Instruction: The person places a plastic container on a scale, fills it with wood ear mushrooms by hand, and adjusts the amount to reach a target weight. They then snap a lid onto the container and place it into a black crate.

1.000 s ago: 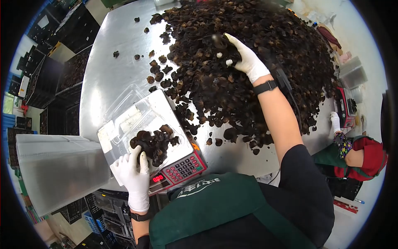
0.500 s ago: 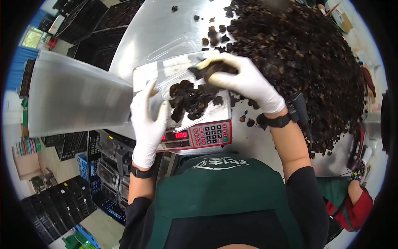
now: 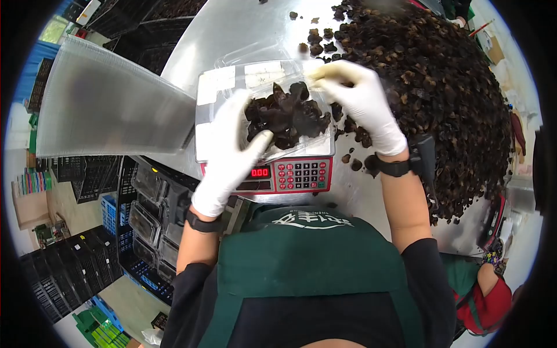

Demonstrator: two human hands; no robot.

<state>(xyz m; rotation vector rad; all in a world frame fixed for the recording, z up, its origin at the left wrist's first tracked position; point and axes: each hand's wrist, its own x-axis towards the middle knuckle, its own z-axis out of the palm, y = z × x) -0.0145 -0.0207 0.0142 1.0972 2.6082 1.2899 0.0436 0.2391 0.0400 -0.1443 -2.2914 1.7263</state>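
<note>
A clear plastic tray (image 3: 313, 141) lies on the digital scale (image 3: 213, 78), with a heap of dark wood ear mushrooms (image 3: 284, 116) in it. My left hand (image 3: 232, 145), in a white glove, is at the tray's left side, its thumb apart from its fingers and close to the near edge. At the far right corner of the tray is my right hand (image 3: 365, 98), also gloved; its fingers are curved and apart from the thumb, with nothing visible held. The scale's red display (image 3: 260, 172) reads 0.00.
A large pile of wood ear mushrooms (image 3: 447, 110) covers the right of the metal table (image 3: 194, 40). A tall stack of clear trays (image 3: 110, 104) leans at the left. A crate (image 3: 125, 232) of clear containers is below. Another person's red sleeve (image 3: 487, 301) shows lower right.
The mushrooms in my right hand have been let go onto the heap in the tray. That hand has moved right, and my left hand has moved right over the tray's side.
</note>
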